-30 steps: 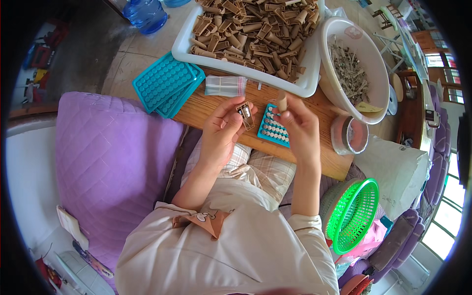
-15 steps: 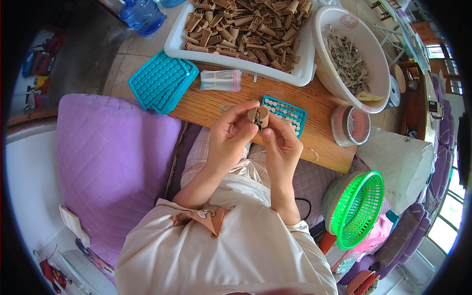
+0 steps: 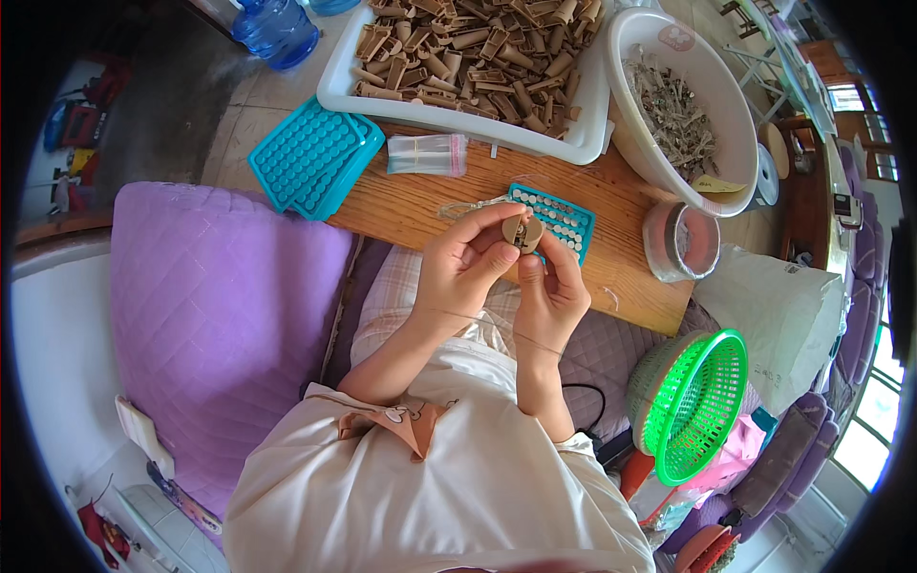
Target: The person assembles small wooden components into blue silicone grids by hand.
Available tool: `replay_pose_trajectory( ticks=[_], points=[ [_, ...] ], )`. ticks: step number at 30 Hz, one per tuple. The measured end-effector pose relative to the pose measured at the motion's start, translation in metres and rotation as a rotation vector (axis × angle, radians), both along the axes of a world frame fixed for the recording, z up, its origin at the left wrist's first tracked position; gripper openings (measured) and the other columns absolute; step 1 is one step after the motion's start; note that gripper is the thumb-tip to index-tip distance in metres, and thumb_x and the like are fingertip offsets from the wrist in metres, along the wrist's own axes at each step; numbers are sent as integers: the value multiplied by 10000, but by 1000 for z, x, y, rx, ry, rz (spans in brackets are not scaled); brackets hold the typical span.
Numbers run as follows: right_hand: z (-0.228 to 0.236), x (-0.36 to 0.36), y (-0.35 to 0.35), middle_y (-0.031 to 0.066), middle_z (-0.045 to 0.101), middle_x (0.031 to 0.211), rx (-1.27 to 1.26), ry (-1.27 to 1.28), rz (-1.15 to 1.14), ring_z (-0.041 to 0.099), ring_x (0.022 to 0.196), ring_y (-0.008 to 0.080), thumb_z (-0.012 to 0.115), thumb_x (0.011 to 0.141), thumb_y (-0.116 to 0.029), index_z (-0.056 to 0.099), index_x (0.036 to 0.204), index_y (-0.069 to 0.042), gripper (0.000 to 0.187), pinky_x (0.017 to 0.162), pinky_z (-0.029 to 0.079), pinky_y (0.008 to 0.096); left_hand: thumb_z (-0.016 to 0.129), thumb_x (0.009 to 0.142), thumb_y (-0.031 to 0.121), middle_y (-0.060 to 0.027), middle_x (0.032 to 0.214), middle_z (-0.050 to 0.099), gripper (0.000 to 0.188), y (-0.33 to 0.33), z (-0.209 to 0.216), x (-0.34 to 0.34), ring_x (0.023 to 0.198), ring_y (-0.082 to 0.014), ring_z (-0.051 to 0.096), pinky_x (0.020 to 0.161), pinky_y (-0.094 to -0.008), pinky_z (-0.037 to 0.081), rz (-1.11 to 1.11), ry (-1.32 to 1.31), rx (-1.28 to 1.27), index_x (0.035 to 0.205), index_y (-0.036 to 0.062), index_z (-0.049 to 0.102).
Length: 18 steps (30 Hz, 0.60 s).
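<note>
My left hand [image 3: 463, 263] and my right hand [image 3: 552, 291] meet over the near edge of a wooden board [image 3: 411, 201], both pinching one small tan wooden piece [image 3: 522, 232] at the fingertips. Just behind that piece lies a small teal tray with rows of round holes [image 3: 562, 214], partly hidden by my fingers. A thin thread runs across my wrists. At the back stands a white tray heaped with tan wooden pieces [image 3: 458, 119].
A stack of larger teal hole trays [image 3: 315, 158] lies at the board's left. A small clear bag [image 3: 427, 154] lies mid-board. A white bowl of small grey parts [image 3: 712, 115], a pink-rimmed round container [image 3: 680, 241], a green basket [image 3: 702, 401], a purple cushion [image 3: 220, 306].
My hands have come together and drawn back toward my body. The right hand left the small teal tray and now holds the same wooden piece as the left.
</note>
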State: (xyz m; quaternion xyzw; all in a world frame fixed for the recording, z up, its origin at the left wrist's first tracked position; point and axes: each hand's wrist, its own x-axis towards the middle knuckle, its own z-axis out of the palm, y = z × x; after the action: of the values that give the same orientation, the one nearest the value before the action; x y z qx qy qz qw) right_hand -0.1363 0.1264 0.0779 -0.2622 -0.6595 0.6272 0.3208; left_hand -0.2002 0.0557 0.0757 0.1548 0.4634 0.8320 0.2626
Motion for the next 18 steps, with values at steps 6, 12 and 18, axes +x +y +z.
replay_pose_trajectory(
  ticks=[6,12,18],
  points=[
    [-1,1,2,82,551,913,-3,0,29,533,814,120,571,750,47,568,980,11,233,682,458,215,579,789,127,-143,1081,523,391,2,1,0,975,-163,515,837,-270,422,-16,-7,-20,1122,-32,452],
    [-8,-2,6,88,555,902,36,-46,83,551,779,141,602,704,49,568,927,9,229,636,476,231,592,786,187,-149,1089,518,445,1,0,4,1002,-171,500,852,-280,410,8,5,-110,1142,-32,439],
    [-8,-6,4,108,556,834,25,-141,130,561,698,187,544,683,83,532,918,-1,250,537,461,255,584,785,289,-146,1066,527,467,5,-11,8,960,-161,519,797,-264,437,74,212,-224,1096,-37,464]
  ],
)
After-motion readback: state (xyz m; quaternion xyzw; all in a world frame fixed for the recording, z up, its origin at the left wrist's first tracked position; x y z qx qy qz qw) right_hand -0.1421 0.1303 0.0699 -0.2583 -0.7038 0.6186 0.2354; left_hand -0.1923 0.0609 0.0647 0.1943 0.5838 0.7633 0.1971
